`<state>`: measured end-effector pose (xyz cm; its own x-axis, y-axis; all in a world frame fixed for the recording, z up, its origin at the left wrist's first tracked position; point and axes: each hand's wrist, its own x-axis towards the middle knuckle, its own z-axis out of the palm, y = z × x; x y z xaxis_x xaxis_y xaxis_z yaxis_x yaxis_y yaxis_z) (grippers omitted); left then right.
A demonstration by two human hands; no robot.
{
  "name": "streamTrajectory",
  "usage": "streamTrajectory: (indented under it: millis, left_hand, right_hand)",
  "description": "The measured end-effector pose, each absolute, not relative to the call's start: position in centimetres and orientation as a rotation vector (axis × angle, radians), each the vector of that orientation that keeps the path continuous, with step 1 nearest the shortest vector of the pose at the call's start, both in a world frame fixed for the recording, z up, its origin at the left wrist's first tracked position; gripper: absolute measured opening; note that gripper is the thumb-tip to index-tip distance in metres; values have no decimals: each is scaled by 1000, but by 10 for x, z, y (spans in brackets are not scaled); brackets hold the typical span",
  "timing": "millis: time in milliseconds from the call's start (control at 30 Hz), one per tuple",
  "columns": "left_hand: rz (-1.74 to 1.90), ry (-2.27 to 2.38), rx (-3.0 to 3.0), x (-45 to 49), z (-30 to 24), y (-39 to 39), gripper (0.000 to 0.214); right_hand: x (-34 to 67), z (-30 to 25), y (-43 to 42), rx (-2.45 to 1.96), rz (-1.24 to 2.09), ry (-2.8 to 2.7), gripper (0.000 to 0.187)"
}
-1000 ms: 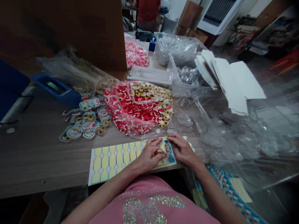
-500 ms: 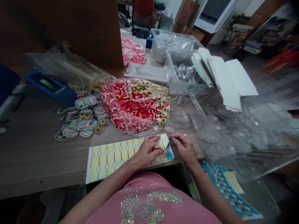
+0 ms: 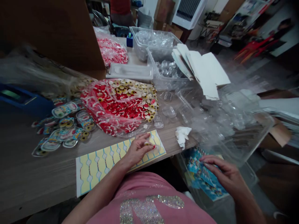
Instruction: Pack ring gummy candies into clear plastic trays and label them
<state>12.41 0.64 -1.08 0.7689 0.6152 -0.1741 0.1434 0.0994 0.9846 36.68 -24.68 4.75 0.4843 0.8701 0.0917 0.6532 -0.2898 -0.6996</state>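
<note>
My left hand (image 3: 137, 149) pinches a small clear plastic pack (image 3: 156, 150) with a yellow eyeball-shaped piece and a red bit in it. It rests over a yellow sheet (image 3: 93, 168) of curved label shapes with blue outlines, lying flat at the table's front edge. My right hand (image 3: 225, 171) is off to the right, above blue printed sheets (image 3: 201, 177) in a clear bin below table height. Its thumb and fingertips are close together; whether a thin piece sits between them is hard to make out against the blue print.
A bag of red and eyeball-shaped pieces (image 3: 121, 105) lies mid-table, filled packs (image 3: 67, 130) to its left beside a blue tape dispenser (image 3: 25, 99). A crumpled white tissue (image 3: 182, 136) is near the right edge. Clear tubs (image 3: 163, 82) with white cards (image 3: 210, 71) stand behind.
My right hand has moved from the sheet's right end to the bin at the right, uncovering the tissue. The sheet's lifted right corner now shows flat. The view has turned rightward.
</note>
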Motion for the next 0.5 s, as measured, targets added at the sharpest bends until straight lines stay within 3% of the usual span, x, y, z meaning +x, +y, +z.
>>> streamTrajectory:
  millis: [133, 333, 500]
  left_hand:
    - [399, 697, 1229, 126, 0, 4, 15]
    - [382, 698, 998, 116, 29, 4, 28]
    - [464, 698, 916, 94, 44, 9, 29]
  right_hand:
    - [351, 61, -245, -2155, 252, -1316, 9]
    - [287, 75, -130, -1636, 639, -1299, 2]
    - [262, 69, -56, -1413, 715, -1453, 6]
